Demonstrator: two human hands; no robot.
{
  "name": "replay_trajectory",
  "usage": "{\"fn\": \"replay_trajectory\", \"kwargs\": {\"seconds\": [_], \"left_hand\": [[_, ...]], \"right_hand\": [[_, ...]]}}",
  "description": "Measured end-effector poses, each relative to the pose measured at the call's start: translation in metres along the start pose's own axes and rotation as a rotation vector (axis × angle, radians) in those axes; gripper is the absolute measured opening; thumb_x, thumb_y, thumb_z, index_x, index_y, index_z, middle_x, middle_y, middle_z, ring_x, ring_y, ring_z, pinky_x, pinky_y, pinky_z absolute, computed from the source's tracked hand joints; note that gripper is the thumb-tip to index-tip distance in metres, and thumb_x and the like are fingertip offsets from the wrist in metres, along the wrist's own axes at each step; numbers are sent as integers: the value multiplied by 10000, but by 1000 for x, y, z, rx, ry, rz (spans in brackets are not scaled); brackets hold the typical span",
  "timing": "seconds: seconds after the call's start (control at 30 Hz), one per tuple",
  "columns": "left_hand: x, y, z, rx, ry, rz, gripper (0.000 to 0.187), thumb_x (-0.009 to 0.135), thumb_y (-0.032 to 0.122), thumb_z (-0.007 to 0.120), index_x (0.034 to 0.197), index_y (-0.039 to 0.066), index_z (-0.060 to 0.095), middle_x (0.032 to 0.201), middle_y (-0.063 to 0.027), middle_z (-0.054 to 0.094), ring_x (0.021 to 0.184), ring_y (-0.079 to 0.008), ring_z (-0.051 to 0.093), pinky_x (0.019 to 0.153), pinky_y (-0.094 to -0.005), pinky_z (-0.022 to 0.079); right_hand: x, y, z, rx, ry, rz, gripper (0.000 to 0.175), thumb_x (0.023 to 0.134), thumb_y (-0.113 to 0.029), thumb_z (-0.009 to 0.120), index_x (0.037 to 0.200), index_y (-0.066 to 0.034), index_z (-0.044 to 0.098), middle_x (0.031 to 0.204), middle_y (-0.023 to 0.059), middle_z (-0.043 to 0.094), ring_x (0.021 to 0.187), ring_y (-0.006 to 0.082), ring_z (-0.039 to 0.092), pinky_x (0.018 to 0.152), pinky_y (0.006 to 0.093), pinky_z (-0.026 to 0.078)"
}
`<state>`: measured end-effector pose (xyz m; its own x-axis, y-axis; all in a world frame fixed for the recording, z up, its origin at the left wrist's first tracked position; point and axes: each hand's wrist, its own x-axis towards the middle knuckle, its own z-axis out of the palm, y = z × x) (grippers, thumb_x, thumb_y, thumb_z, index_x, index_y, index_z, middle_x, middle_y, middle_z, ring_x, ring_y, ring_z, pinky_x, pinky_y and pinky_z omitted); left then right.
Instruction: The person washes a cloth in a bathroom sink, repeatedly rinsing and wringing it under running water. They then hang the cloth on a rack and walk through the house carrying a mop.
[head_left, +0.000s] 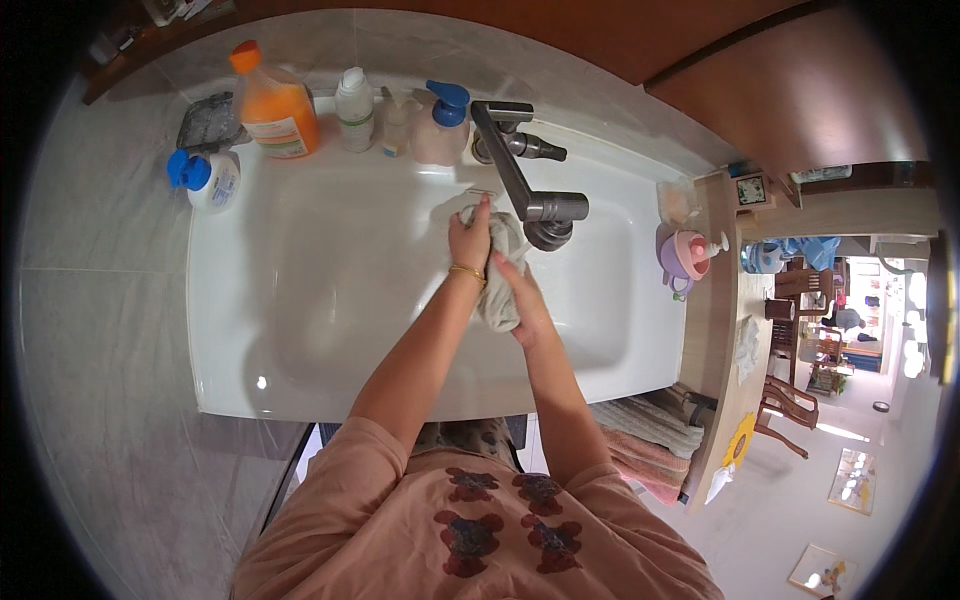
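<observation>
Over the white sink basin (337, 277), a wet-looking pale cloth (496, 289) is bunched between both hands. My left hand (471, 238), with a gold bracelet at the wrist, grips its upper left side, thumb pointing up. On the cloth's right side, my right hand (523, 300) holds it with the thumb laid across the front; its other fingers are mostly hidden. The dark metal faucet (555, 217) has its spout just above and right of the cloth. Whether water runs from it is hard to tell.
Along the back rim stand an orange bottle (277, 112), a white bottle (355, 112), a small clear pump bottle (395, 127) and a blue-topped pump bottle (441, 135). A white bottle with blue pump (214, 181) is at the left corner. Pink and purple cups (684, 255) sit right; towels (645, 450) hang below.
</observation>
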<state>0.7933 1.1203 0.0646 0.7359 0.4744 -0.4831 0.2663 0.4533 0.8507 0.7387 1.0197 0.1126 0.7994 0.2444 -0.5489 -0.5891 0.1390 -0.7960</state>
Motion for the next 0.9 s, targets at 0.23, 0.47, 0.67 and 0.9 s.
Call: {"fn": "replay_trajectory", "kwargs": {"seconds": [0.23,0.47,0.67,0.9], "left_hand": [[6,17,-30,-379,-699,-658,448,853,454,654,1193,167,599,1105,7,641,1021,-210,606,867,-367,479],[35,-5,-10,-534,-713,-377,261,826,124,679,1061,67,580,977,-55,645,878,-176,633,757,-304,516],[30,-29,13,-331,-494,-192,323,716,18,727,985,42,551,925,-72,629,819,-165,616,716,-314,510],[40,-9,-21,-258,-620,-260,283,840,159,676,1095,110,562,1043,-29,626,930,-185,607,782,-376,499]], "right_hand": [[4,-13,-12,914,-330,220,399,947,-340,504,1261,-98,545,1180,113,589,1014,276,568,829,363,518],[-7,-4,-23,531,-184,351,533,873,-375,636,1285,-75,478,1119,130,571,958,220,568,838,345,489],[14,-5,-30,-540,16,-146,574,785,-230,715,1258,-45,449,1081,89,567,936,164,579,790,287,480],[-7,-10,-23,-3,124,-22,549,829,-185,621,1330,-101,413,1104,97,575,959,183,578,721,306,503]]}}
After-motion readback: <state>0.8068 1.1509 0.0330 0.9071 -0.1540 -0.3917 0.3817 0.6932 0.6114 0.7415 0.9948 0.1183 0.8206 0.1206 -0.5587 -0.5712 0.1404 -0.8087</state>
